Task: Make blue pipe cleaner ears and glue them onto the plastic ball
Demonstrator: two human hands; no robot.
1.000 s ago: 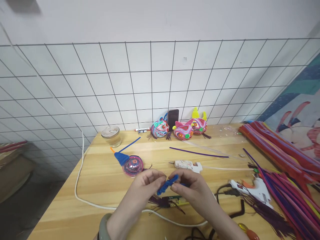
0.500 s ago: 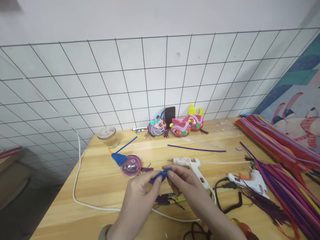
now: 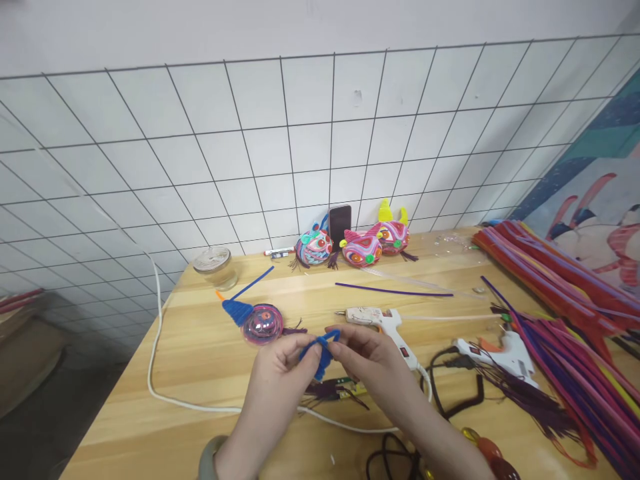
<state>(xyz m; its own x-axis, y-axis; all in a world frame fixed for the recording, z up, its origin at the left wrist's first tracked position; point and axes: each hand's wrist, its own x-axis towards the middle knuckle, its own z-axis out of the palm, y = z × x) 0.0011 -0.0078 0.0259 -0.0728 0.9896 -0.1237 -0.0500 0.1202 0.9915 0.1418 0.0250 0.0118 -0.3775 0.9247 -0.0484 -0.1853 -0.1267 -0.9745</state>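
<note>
Left hand point(image 3: 281, 379) and right hand point(image 3: 373, 361) both pinching a blue pipe cleaner point(image 3: 324, 364), mid-shaping I'd guess. Next bend probably wants steady fingertips.

White tiled wall point(image 3: 310, 143) behind wooden table point(image 3: 150, 447)

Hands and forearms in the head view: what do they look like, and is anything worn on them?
The left hand and right hand are both ungloved. A thick grey-green band sits at the left wrist; whether it is a bangle or a strap is unclear. The right forearm is bare as far as it shows.
</note>
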